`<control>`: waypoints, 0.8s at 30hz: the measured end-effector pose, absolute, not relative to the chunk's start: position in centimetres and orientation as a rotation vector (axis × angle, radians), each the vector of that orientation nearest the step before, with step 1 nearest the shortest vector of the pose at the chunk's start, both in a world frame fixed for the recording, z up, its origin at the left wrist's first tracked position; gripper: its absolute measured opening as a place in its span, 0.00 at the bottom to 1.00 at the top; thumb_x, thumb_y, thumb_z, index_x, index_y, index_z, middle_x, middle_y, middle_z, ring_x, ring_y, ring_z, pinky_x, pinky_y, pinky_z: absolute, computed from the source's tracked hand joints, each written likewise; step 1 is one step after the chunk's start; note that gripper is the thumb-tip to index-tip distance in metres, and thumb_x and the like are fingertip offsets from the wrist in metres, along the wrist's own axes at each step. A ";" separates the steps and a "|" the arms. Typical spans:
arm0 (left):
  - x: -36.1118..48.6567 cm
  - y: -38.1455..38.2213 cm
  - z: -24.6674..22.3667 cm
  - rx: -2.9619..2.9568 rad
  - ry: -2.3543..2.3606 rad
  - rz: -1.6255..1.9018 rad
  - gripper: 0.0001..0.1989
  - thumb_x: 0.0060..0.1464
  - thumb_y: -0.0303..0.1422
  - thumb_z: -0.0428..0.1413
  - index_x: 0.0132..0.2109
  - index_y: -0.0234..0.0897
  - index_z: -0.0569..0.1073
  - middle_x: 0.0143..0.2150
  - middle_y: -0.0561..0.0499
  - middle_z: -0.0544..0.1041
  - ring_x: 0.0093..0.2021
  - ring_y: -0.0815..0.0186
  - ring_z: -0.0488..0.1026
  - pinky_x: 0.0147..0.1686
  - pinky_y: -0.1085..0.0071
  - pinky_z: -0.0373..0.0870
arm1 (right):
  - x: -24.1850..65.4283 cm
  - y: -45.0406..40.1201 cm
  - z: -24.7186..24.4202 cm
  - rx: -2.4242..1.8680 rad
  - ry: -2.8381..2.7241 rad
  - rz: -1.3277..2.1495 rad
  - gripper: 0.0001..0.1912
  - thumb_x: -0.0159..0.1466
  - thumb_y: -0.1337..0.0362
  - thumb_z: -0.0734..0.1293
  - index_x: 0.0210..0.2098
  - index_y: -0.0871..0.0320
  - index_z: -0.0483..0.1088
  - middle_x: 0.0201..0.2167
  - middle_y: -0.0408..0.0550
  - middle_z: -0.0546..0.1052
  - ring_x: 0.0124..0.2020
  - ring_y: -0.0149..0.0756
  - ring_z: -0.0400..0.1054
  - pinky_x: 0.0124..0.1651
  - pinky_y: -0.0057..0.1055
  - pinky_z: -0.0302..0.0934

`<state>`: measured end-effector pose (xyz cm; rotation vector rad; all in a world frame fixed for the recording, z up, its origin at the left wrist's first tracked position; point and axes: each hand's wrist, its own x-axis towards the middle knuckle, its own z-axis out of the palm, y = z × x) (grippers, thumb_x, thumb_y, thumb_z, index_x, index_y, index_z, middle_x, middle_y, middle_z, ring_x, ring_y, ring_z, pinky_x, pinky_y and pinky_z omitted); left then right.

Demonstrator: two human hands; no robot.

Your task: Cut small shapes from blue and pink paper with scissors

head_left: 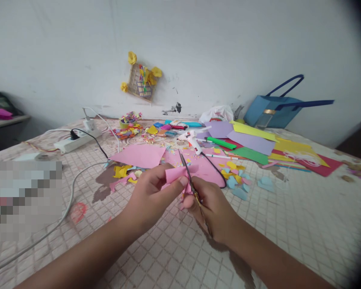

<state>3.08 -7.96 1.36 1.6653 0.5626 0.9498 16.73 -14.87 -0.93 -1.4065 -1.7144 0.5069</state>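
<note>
The left grip (150, 192) pinches a pink paper (174, 175), which is plain and curled; the right grip (218, 206) holds thin, partly golden scissors (195, 194).

Left hand (150, 194) pinching pink paper (173, 175), right hand (218, 210) holding scissors (193, 189)

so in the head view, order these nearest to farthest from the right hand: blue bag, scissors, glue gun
1. Scissors: held in the right hand
2. Glue gun: ahead, slightly left
3. Blue bag: farther back, to the right
</note>
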 end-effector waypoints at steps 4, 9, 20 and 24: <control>3.0 -7.9 1.1 1.684 0.537 0.931 0.08 0.50 0.34 0.56 0.28 0.34 0.71 0.25 0.54 0.69 0.27 0.73 0.64 0.27 0.76 0.63 | 16.6 -14.8 -0.8 -1.365 -1.712 0.499 0.25 0.61 0.41 0.52 0.31 0.57 0.61 0.25 0.41 0.66 0.25 0.30 0.57 0.27 0.28 0.50; 3.0 -8.0 1.2 1.681 0.526 0.924 0.09 0.51 0.34 0.56 0.27 0.34 0.70 0.24 0.55 0.68 0.26 0.73 0.64 0.26 0.76 0.62 | 16.7 -14.7 -0.8 -1.341 -1.711 0.498 0.24 0.62 0.42 0.53 0.33 0.57 0.63 0.26 0.42 0.68 0.26 0.31 0.59 0.28 0.28 0.51; 3.0 -7.8 1.2 1.744 0.517 0.947 0.10 0.52 0.34 0.55 0.26 0.34 0.69 0.23 0.55 0.66 0.25 0.73 0.62 0.25 0.76 0.60 | 16.8 -14.6 -0.8 -1.411 -1.713 0.432 0.22 0.62 0.44 0.56 0.30 0.57 0.61 0.24 0.42 0.67 0.24 0.31 0.58 0.27 0.28 0.52; 4.1 -6.9 1.9 1.805 0.494 0.924 0.10 0.50 0.36 0.55 0.27 0.34 0.69 0.24 0.55 0.66 0.26 0.72 0.62 0.25 0.75 0.59 | 17.2 -14.3 -1.0 -1.395 -1.607 0.470 0.24 0.60 0.41 0.55 0.28 0.57 0.60 0.19 0.40 0.64 0.20 0.30 0.58 0.23 0.27 0.52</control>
